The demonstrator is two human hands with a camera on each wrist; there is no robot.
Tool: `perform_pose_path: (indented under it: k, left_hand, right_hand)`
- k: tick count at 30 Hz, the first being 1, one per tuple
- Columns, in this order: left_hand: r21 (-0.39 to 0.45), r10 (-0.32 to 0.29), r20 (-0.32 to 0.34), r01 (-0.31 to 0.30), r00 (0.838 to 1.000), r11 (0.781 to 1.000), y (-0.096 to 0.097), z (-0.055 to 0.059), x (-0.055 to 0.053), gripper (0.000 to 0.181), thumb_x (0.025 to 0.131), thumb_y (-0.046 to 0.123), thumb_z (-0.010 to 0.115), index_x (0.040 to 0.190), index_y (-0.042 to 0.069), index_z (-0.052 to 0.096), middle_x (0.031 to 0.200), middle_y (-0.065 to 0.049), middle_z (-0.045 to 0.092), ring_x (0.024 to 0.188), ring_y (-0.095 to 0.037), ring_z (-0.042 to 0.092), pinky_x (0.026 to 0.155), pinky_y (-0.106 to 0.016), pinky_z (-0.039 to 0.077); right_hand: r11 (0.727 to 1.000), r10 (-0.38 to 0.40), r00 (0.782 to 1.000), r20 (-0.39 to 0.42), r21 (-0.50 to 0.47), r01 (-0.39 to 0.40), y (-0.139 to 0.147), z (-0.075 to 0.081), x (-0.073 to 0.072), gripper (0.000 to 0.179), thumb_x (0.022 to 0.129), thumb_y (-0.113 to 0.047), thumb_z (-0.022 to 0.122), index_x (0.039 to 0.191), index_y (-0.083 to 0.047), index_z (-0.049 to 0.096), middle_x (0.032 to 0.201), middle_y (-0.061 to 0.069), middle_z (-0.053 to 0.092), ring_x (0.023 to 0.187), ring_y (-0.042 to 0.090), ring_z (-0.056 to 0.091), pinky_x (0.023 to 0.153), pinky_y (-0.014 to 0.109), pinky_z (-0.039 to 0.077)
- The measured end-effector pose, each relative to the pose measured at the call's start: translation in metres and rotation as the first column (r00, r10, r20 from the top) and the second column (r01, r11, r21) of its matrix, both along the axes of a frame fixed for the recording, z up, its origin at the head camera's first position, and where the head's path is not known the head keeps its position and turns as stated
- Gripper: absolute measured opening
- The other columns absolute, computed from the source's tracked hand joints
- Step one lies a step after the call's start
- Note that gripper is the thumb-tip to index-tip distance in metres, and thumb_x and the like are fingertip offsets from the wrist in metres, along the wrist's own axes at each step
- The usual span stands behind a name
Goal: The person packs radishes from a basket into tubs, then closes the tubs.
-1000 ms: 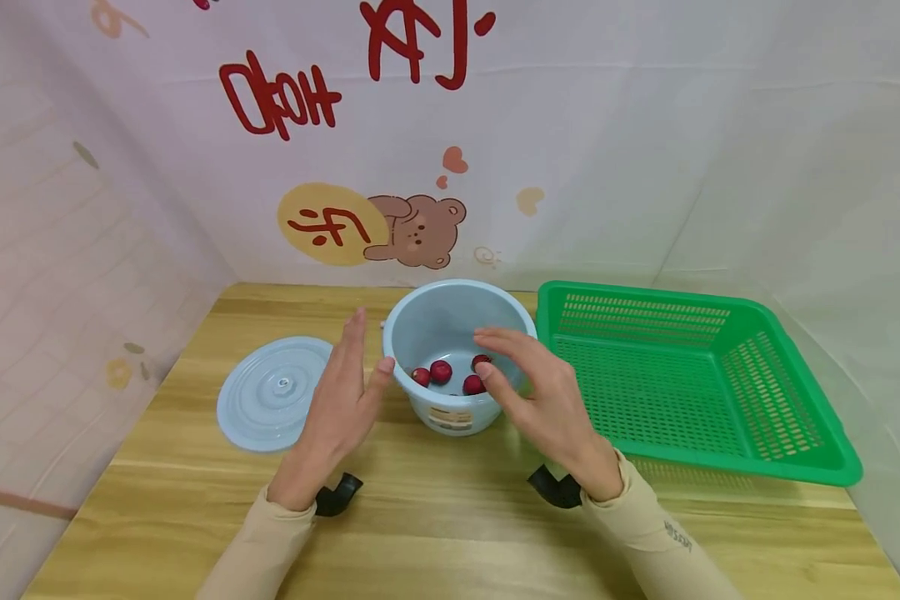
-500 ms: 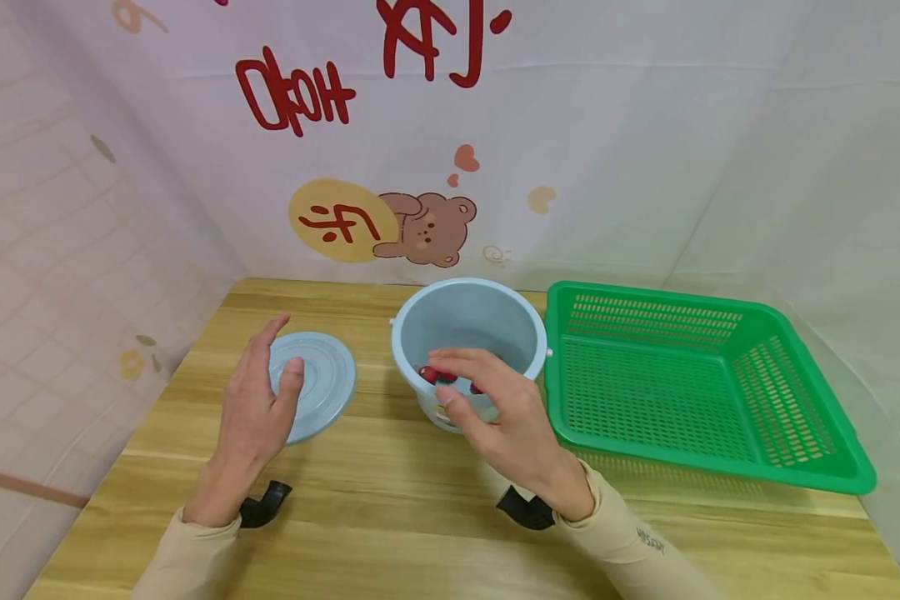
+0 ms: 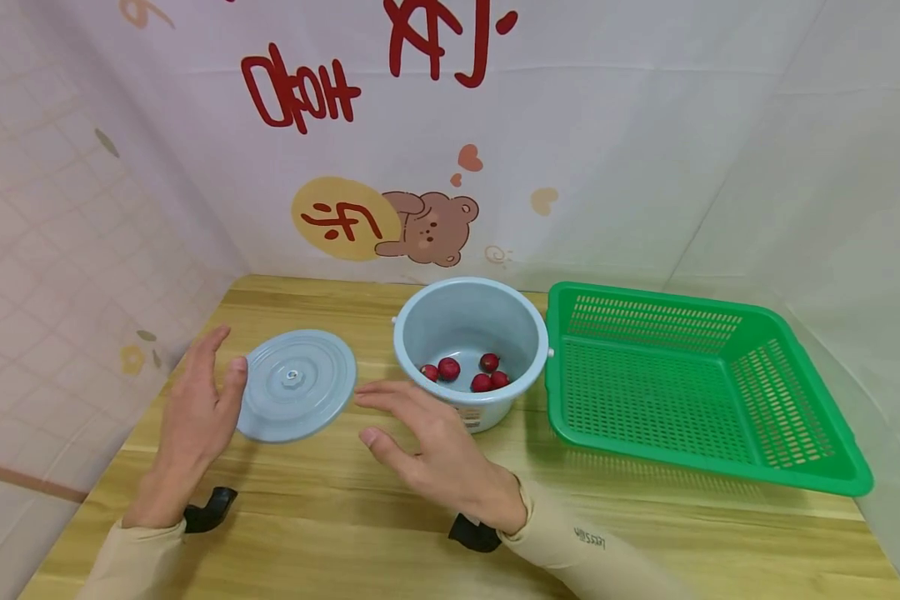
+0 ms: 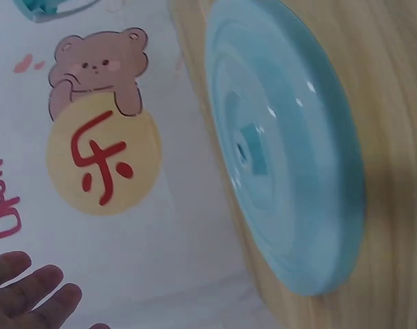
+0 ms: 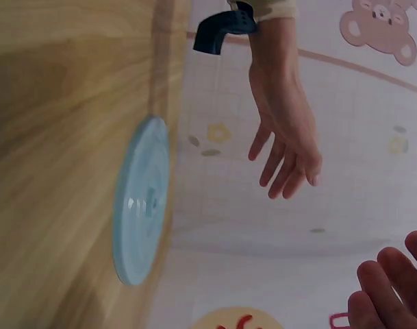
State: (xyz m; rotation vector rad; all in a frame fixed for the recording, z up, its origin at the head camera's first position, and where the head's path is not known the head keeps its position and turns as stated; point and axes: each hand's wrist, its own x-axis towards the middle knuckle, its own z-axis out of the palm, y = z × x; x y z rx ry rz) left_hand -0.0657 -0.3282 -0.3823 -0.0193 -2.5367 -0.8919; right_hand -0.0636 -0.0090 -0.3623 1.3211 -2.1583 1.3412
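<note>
A round light-blue lid point(image 3: 318, 400) with a small central knob lies on the wooden table, left of the bucket. Just past its left edge hovers my left hand point(image 3: 195, 412), fingers extended and thumb overlapping the rim in the head view. My right hand point(image 3: 442, 454) is on the lid's other side, in front of the bucket, fingers loosely bent and holding nothing. In the right wrist view, the lid point(image 5: 143, 205) lies below both hands. The light-blue bucket point(image 3: 457, 312) stands uncovered with several small round dark-red fruits point(image 3: 448, 368) at its bottom.
A large green plastic basket point(image 3: 708, 467) with slotted walls sits right of the bucket, close against it. Behind the table point(image 3: 375, 533) hangs a white printed cloth point(image 3: 607, 167) with red characters and a bear. More cloth closes off both sides.
Both hands have moved left, from around the bucket to either side of the lid. The right hand has left the bucket's opening, uncovering the fruits. The view has shifted slightly.
</note>
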Motion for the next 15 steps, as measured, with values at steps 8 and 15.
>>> perform_pose_path:
  k: [8, 15]
  left_hand:
    - [-0.063, 0.003, 0.108, 0.003, 0.994, 0.998, -0.024, -0.007, -0.004, 0.061, 0.111, 0.036, 0.040, 0.158, -0.003, 0.033, 0.158, -0.033, 0.035, 0.144, -0.055, 0.030, 0.110, -0.074, 0.026]
    - [-0.118, 0.005, 0.222, 0.022, 0.975, 0.993, -0.042, -0.017, -0.013, 0.070, 0.110, 0.040, 0.039, 0.156, -0.012, 0.028, 0.151, -0.042, 0.036, 0.136, -0.060, 0.034, 0.104, -0.075, 0.030]
  right_hand:
    - [0.998, -0.009, 0.982, 0.191, 0.062, -0.003, -0.027, -0.019, -0.004, 0.038, 0.105, -0.027, 0.059, 0.140, -0.012, 0.062, 0.147, 0.001, 0.058, 0.138, 0.011, 0.051, 0.113, 0.031, 0.042]
    - [0.991, -0.061, 0.955, 0.289, 0.133, 0.023, -0.043, -0.035, -0.014, 0.041, 0.105, -0.027, 0.058, 0.142, -0.010, 0.061, 0.148, 0.000, 0.058, 0.139, 0.011, 0.050, 0.113, 0.029, 0.042]
